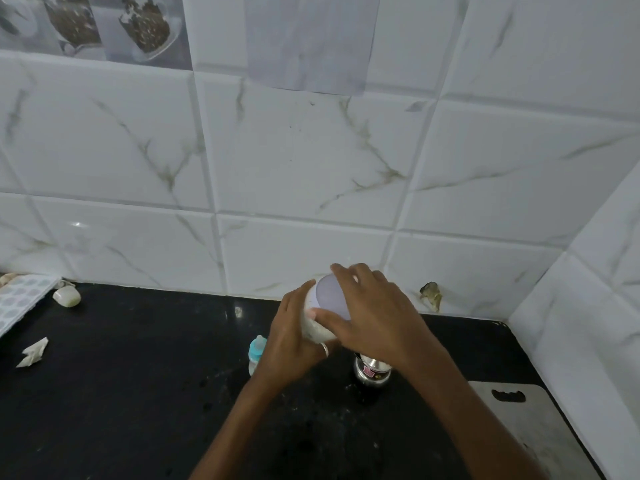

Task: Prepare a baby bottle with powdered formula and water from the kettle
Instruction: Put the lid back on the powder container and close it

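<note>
**Desk:** Nearest the lens, what do we have?

**Photographer:** Two bare arms, the left forearm (pixel 242 420) and right forearm (pixel 460 410), reaching up from the bottom edge over a black countertop (pixel 121 393). They meet near the back wall.

**Desk:** And the hands?

**Photographer:** The left hand (pixel 294 341) is curled round the pale body of a jar (pixel 318 332), which is held off the counter and tipped so its top faces the camera. A ring (pixel 324 349) shows on one finger. The right hand (pixel 377 313) lies over the jar's white lid (pixel 329 294), with fingers bent across the far rim and the thumb on the near edge, gripping it.

**Desk:** Where is the bottle?

**Photographer:** The baby bottle (pixel 257 353) stands upright on the counter just beside the left wrist, its blue collar showing. A steel vessel (pixel 372 370) sits beneath the right wrist (only its shiny top is visible).

**Desk:** Surroundings?

**Photographer:** A grey cutting board (pixel 519 417) lies at lower right. Well to the left are a crumpled scrap of paper (pixel 33 351), a small pale lump (pixel 67 296) and a dotted tray (pixel 20 301). Behind is a marbled tile wall (pixel 294 150).
</note>
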